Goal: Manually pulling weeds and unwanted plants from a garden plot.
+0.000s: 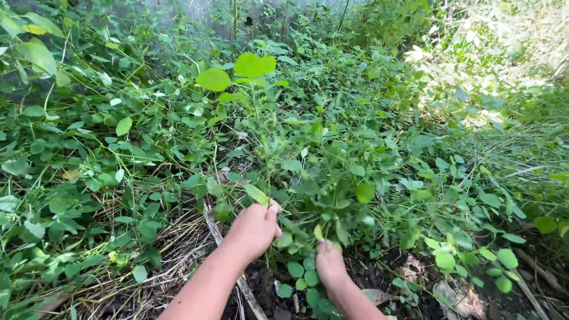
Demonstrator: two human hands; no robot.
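The left hand point(256, 228) and right hand point(329, 261) each have a closed grip low on the tall weed point(261, 136), whose thin, bendy, light stems look easy to snap higher up.

— From where is the camera looking?

— It is sitting on the person's head and looking forward and down at weedy ground point(367, 148). Both forearms are entering from the bottom centre of the frame, so it is quite near.

— Is another view sharing this scene?

— No, only this one view is showing it.
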